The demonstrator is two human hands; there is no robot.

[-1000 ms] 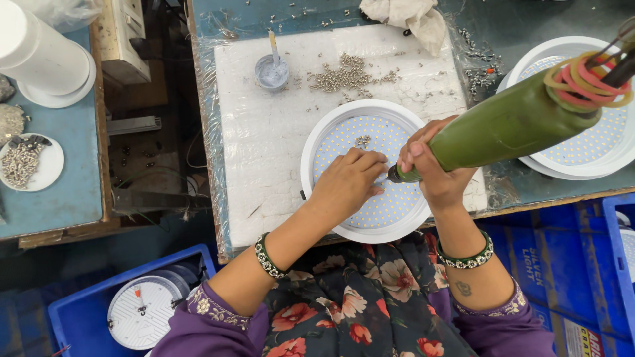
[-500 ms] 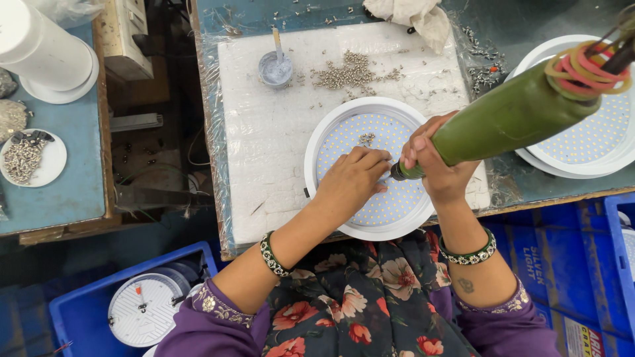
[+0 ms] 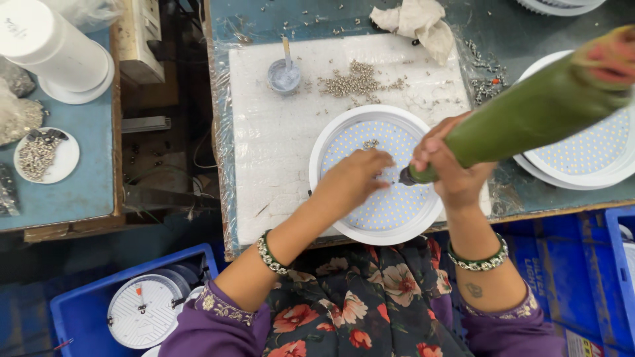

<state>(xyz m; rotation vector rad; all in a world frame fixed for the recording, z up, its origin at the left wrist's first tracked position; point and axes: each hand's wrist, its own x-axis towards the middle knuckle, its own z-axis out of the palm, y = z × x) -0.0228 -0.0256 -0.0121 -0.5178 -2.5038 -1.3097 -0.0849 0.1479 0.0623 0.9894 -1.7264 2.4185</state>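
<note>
Two hands meet over a round white LED panel [image 3: 377, 175]: the left hand [image 3: 350, 182] rests narrow fingers [image 3: 380, 158] on its dotted face, while the right hand [image 3: 450, 168] is wrapped around a green screwdriver [image 3: 529, 116] whose tip touches the panel. The panel lies on a white pad [image 3: 278, 139] over a teal surface [image 3: 509, 26], with loose screws [image 3: 357, 80] at twelve o'clock. Blue crates [image 3: 79, 311] sit at seven o'clock on the floor.

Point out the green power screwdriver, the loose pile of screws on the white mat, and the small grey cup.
green power screwdriver [image 3: 529, 112], head view, middle of its green body.
pile of screws [image 3: 354, 80], head view, densest part of the heap.
small grey cup [image 3: 284, 76], head view, its inside, right beside the stick standing in it.
</note>
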